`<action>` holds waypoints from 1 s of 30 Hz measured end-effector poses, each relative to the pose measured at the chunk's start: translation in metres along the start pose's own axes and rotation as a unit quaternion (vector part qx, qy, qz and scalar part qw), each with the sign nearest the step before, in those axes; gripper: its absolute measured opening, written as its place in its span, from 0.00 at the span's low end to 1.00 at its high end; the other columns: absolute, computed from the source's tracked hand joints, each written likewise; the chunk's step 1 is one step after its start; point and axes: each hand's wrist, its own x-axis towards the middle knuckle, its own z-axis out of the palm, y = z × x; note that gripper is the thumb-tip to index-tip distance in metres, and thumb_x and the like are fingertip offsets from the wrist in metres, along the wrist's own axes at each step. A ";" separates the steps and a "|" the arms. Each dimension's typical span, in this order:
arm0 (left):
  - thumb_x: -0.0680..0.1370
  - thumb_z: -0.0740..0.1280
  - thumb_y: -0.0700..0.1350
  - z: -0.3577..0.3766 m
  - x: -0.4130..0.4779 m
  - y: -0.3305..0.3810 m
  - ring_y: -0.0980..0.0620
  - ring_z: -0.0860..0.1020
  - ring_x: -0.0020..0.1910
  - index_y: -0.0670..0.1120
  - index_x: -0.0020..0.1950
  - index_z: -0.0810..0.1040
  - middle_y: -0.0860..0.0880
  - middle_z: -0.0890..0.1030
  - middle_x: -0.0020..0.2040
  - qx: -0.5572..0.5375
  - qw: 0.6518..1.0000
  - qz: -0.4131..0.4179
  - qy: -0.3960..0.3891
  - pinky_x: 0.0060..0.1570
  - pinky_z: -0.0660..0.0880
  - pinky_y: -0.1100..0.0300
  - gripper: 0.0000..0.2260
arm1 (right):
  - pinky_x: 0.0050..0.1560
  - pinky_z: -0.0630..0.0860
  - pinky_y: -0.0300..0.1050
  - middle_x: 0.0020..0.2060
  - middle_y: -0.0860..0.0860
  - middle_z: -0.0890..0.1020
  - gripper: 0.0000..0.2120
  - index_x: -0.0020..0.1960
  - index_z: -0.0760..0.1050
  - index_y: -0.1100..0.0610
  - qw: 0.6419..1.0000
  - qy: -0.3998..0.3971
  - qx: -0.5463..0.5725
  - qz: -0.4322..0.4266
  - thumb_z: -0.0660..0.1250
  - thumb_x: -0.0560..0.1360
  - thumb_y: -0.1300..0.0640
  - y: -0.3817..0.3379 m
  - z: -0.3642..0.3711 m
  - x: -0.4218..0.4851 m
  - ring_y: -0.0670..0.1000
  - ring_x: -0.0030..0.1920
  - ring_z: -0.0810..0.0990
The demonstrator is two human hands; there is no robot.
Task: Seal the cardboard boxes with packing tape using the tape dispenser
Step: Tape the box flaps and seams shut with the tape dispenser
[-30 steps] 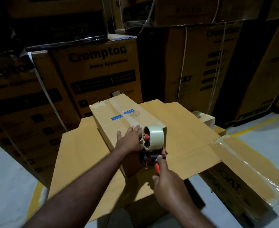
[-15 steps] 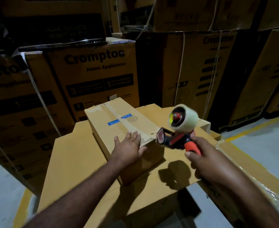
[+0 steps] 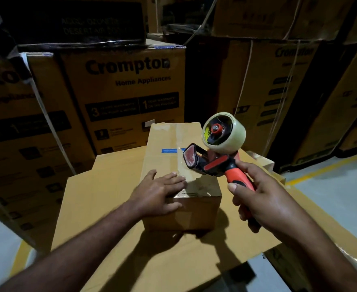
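Observation:
A small brown cardboard box (image 3: 165, 157) lies lengthwise on a big flat sheet of cardboard (image 3: 101, 199), with clear tape along its top seam and a blue label. My left hand (image 3: 159, 193) rests flat on the box's near top corner, fingers spread. My right hand (image 3: 259, 202) grips the orange handle of the tape dispenser (image 3: 217, 152), held in the air above and to the right of the box. Its roll of clear tape points up and its red blade guard faces left.
Tall printed Crompton cartons (image 3: 122, 95) are stacked close behind and to the left, with more strapped cartons (image 3: 278, 89) at the right. A taped carton (image 3: 312, 256) lies low at the right. Grey floor with yellow lines (image 3: 320, 171) shows on both sides.
My right hand lifted the dispenser off the box's near end and swung it up to the right. The box has turned to point straight away from me under my left hand.

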 end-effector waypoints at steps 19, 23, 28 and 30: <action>0.74 0.61 0.71 0.022 0.005 -0.075 0.49 0.66 0.77 0.52 0.75 0.71 0.52 0.75 0.73 0.022 0.990 0.134 0.032 0.73 0.62 0.38 0.35 | 0.30 0.76 0.48 0.46 0.60 0.78 0.28 0.74 0.63 0.34 1.000 -0.001 0.013 -0.012 0.68 0.80 0.55 -0.017 0.051 0.060 0.55 0.33 0.78; 0.73 0.60 0.74 0.018 -0.005 -0.074 0.49 0.56 0.81 0.60 0.74 0.68 0.55 0.66 0.79 0.004 0.999 0.038 0.021 0.74 0.49 0.28 0.34 | 0.29 0.75 0.50 0.45 0.61 0.78 0.27 0.72 0.65 0.34 1.000 -0.019 0.018 -0.016 0.68 0.79 0.55 -0.016 0.051 0.065 0.56 0.33 0.78; 0.71 0.56 0.79 0.012 -0.013 -0.055 0.55 0.39 0.81 0.59 0.82 0.54 0.61 0.41 0.78 -0.077 0.991 -0.099 -0.042 0.75 0.31 0.36 0.44 | 0.28 0.74 0.50 0.44 0.61 0.78 0.27 0.72 0.65 0.34 0.999 -0.044 0.017 -0.025 0.68 0.79 0.55 -0.009 0.043 0.075 0.56 0.32 0.78; 0.72 0.57 0.76 0.009 -0.013 -0.057 0.56 0.41 0.81 0.58 0.82 0.57 0.63 0.45 0.78 -0.096 0.991 -0.094 -0.026 0.77 0.36 0.38 0.42 | 0.28 0.74 0.49 0.44 0.61 0.78 0.27 0.72 0.65 0.34 0.998 -0.058 0.020 -0.028 0.68 0.79 0.55 -0.005 0.038 0.077 0.56 0.32 0.78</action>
